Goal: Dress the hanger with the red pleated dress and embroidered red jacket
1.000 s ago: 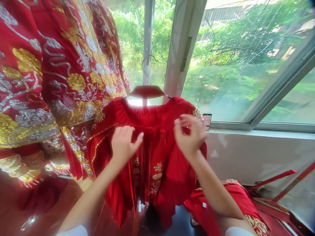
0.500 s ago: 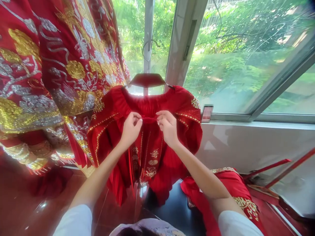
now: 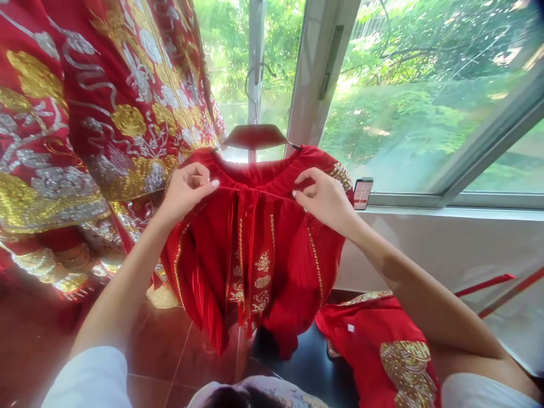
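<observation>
Hands (image 3: 325, 199) moved apart, curled inward, pinching red garment (image 3: 287, 243) along top.

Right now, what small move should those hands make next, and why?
Perhaps ease the pull a little: the left hand and right hand are spread apart, and the thin cord between them looks straight across the garment.

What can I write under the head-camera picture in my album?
Bare left hand and right hand touch a gold-trimmed red cloth garment on a wide red hanger.
</observation>
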`<state>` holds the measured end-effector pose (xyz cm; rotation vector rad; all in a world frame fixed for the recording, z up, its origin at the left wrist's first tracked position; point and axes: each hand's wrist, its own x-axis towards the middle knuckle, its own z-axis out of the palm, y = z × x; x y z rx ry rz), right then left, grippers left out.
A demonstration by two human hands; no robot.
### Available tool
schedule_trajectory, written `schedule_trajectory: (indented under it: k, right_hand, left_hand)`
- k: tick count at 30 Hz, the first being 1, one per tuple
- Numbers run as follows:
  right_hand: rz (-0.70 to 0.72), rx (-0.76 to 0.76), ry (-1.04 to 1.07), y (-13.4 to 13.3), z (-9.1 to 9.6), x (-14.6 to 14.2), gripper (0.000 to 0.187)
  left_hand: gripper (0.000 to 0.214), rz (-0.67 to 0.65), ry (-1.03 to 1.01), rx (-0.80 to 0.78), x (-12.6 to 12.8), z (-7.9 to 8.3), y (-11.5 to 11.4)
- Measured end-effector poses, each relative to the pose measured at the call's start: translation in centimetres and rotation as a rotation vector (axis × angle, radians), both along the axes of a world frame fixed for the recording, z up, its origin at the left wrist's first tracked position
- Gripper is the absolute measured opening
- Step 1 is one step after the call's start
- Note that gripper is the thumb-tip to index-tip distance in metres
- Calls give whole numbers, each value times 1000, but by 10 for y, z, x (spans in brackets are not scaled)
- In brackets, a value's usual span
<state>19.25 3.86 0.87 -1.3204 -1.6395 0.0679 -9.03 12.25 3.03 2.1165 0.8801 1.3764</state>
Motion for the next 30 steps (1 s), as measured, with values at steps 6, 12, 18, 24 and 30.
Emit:
schedule_trajectory:
  k: [6,12,18,24,30]
  right_hand:
    - [593,-471,-206,2,24,-9,44]
    - [769,-168,135,24,18,-30,84]
    - [324,184,137,33,-1,-57,76]
    - [251,370,-121,47,-20,-62,70]
    - [138,379,-253,52,-23,-62,68]
  left_hand:
    - [8,422,499,333,4,0,-38]
    - [14,624,59,542,41,-6,-22]
    - [15,61,-139,306,58,-14,-3]
    - [12,-89,-42,213,66,-22,-5]
    - [8,72,-26,290,77,-34,-13]
